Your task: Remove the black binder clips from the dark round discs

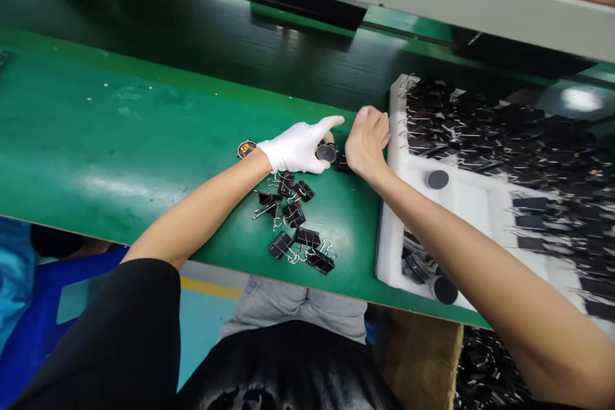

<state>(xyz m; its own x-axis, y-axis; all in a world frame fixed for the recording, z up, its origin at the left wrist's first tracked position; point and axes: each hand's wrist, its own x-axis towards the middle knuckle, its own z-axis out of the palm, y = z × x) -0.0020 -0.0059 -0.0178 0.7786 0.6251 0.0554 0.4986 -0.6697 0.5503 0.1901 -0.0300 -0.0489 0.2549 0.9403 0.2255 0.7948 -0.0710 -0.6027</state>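
Observation:
My left hand [298, 146] wears a white glove and rests on the green table [96, 141]. Its fingers are curled around a small dark round part [327, 153], with the forefinger stretched out. My bare right hand [368, 141] is next to it with the fingers curled under, pressed on a black binder clip [342, 163]. Several loose black binder clips [295, 224] lie on the table just below my left wrist.
A white foam tray [461, 195] at the right holds many black binder clips and dark round discs [437, 179]. A small round metal piece [246, 148] lies left of my gloved hand. A dark conveyor belt [192, 32] runs behind the table. A cardboard box [485, 368] of clips sits below.

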